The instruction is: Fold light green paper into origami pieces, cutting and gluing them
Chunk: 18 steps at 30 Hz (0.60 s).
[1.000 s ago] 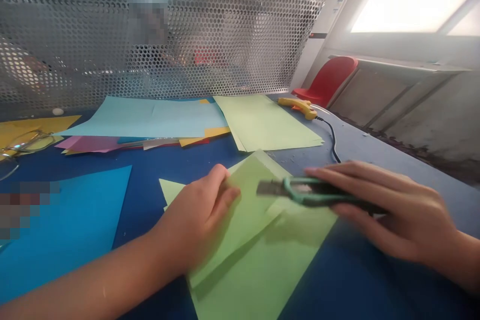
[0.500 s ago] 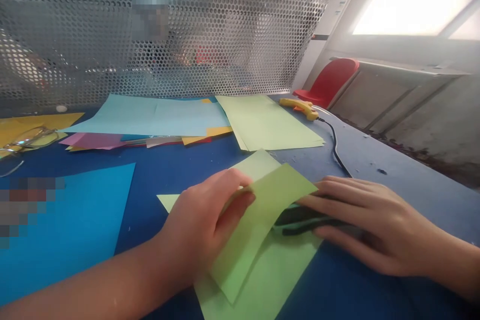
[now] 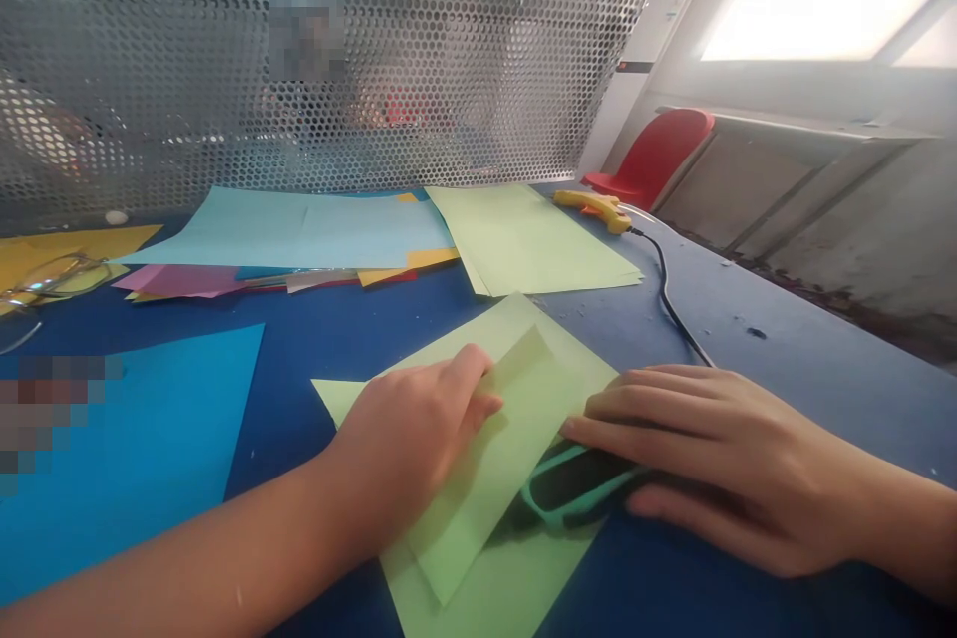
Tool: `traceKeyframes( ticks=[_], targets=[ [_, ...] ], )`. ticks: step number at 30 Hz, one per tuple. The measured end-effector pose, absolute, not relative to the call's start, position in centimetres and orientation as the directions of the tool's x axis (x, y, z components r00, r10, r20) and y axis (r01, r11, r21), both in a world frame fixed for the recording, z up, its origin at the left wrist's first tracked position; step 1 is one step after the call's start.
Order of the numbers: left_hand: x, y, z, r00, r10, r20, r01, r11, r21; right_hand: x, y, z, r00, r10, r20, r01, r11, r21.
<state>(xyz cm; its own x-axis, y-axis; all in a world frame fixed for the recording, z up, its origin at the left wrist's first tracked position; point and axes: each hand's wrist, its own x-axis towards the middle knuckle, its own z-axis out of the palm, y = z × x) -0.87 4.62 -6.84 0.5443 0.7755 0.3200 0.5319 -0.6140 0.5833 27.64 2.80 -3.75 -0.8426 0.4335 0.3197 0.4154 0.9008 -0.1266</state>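
A narrow piece of light green paper [image 3: 493,478] lies at a slant over a larger light green sheet [image 3: 434,344] on the table. My left hand [image 3: 419,439] is curled at the small piece's left side, thumb and forefinger closed near its edge. To the right, my right hand [image 3: 718,459] is closed over green-and-black scissors [image 3: 553,513]. Their loop handle sticks out to the left, beside the small piece and above the larger sheet. The fingers and palm hide the rest of the scissors.
Blue paper [image 3: 164,449] lies at left, with a blurred patch over it. Behind are light blue paper [image 3: 299,229], more light green sheets [image 3: 530,239], glasses [image 3: 56,279] and a yellow glue gun [image 3: 594,209] with a black cord. A perforated metal screen [image 3: 419,40] closes the back.
The small green piece has come down flatter onto the larger sheet. My right hand has shifted slightly down and left, and more of the scissors' handle shows.
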Motion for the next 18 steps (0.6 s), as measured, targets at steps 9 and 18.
traceKeyframes(
  ticks=[9, 18],
  targets=[
    [-1.2, 4.4, -5.8, 0.520, 0.777, 0.355, 0.471, -0.608, 0.640, 29.5, 3.2, -3.4, -0.714, 0.486, 0.504, 0.473, 0.866, -0.165],
    [-1.7, 3.4, -5.5, 0.487, 0.680, 0.548, 0.356, -0.727, 0.586, 28.8, 3.7, -3.8, -0.547, 0.646, 0.532, 0.706, 0.698, -0.121]
  ],
)
